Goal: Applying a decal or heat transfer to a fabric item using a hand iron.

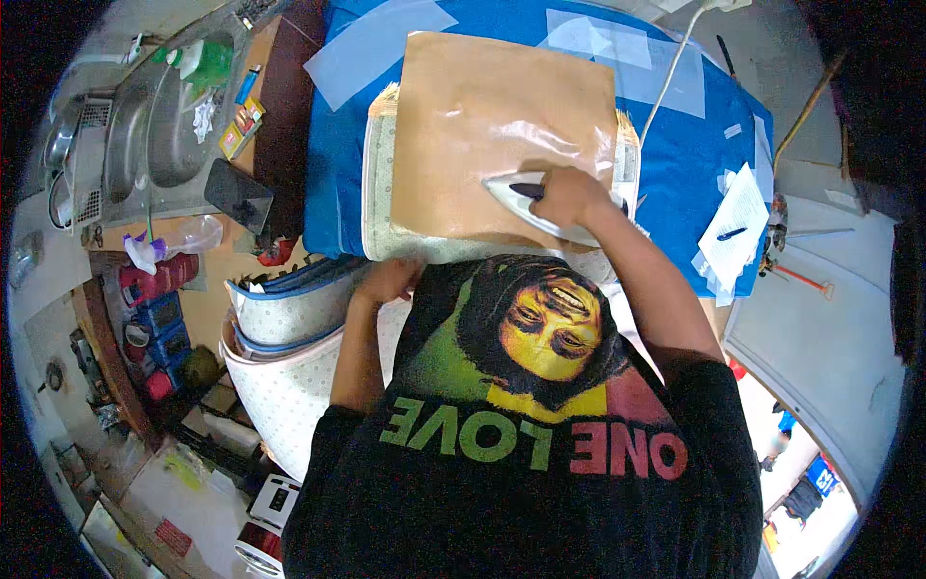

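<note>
My right hand (569,198) is closed round the handle of a clothes iron (500,185) with a white body and a dark front. The iron rests on the lower right part of a shiny brown sheet (482,106). Beneath that sheet lies a pale, dotted piece of padded cloth (381,183), its edges showing at the left, right and front. At the near left edge of this cloth, my left hand (391,278) has its fingers curled in; they appear to grip the edge, though the fingertips are partly hidden.
A blue cover (338,135) spreads over the table, with clear plastic pieces (376,48) on it. Papers with a pen (733,234) lie at the right. A white cord (675,72) runs along the far right. Folded padded pieces (289,309) hang at the left, near a sink (178,135).
</note>
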Available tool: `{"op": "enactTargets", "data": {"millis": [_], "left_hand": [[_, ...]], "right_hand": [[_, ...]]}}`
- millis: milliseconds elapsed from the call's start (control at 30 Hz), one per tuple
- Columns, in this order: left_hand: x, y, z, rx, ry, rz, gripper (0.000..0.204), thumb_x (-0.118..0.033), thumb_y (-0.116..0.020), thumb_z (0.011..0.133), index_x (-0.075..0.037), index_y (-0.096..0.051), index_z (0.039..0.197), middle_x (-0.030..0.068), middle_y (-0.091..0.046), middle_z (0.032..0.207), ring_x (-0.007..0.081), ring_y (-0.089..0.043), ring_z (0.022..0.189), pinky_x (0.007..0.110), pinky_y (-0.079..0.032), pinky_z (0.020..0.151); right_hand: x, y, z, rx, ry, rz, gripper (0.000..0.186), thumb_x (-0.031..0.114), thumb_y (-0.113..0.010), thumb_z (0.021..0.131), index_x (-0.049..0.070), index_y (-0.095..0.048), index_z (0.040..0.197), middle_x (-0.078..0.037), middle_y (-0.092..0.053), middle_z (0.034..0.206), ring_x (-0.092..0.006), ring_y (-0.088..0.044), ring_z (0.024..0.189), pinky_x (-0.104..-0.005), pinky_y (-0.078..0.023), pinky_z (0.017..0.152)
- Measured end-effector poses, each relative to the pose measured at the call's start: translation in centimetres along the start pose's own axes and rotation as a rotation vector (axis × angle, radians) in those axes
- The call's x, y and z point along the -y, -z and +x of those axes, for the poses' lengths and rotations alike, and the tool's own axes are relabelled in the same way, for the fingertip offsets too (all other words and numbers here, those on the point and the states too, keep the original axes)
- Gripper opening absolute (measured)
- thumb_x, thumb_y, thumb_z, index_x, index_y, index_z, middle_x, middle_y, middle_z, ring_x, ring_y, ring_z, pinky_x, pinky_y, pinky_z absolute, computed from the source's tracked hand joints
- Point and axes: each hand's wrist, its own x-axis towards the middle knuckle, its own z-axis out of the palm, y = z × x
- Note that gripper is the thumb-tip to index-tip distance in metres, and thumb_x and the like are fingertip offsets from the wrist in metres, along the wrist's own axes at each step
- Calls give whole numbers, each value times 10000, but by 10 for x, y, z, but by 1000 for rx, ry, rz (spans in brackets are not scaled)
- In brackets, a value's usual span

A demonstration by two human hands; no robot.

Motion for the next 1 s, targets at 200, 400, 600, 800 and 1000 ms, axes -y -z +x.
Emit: {"op": "enactTargets", "data": {"millis": [200, 400, 600, 800, 1000], "left_hand": [[-62, 15, -3, -883, -237, 66, 432, -378, -634, 932, -38, -668, 1198, 199, -706, 1194, 384, -646, 1184, 501, -501, 979], [-54, 0, 52, -1198, -362, 510, 661, -367, -555, 962, -30, -460, 1523, 203, -385, 1627, 457, -313, 1503, 599, -219, 1227], [-52, 0, 58, -1192, -345, 521, 691, -387, -546, 958, -40, -448, 1547, 189, -360, 1651, 443, -270, 1538, 587, -158, 1261], [-44, 2, 59, -1203, -383, 496, 697, -346, -549, 945, -32, -427, 1555, 191, -361, 1649, 448, -274, 1535, 589, -158, 1260], [-32, 5, 48, -1194, -282, 560, 657, -326, -485, 984, -16, -411, 1559, 189, -359, 1650, 430, -273, 1541, 589, -136, 1265]], "right_hand": [[28, 8, -19, 68, -157, -51, 435, 370, -704, 765, 30, -784, 1022, -238, -745, 1080, -378, -722, 1028, -464, -566, 956], [37, 11, -28, 17, -168, -55, 424, 378, -710, 773, 45, -782, 1025, -228, -748, 1062, -373, -723, 1028, -471, -569, 945], [44, 20, -32, 70, -198, -57, 439, 334, -703, 789, -7, -767, 1057, -234, -741, 1123, -381, -729, 1049, -476, -573, 959], [49, 13, -8, 4, -105, -116, 396, 358, -699, 779, 37, -785, 994, -241, -746, 1026, -389, -732, 975, -482, -580, 910], [99, 27, 26, -6, 88, -7, 395, 259, -684, 778, -2, -761, 1064, -254, -738, 1094, -384, -726, 1038, -470, -577, 939]]}}
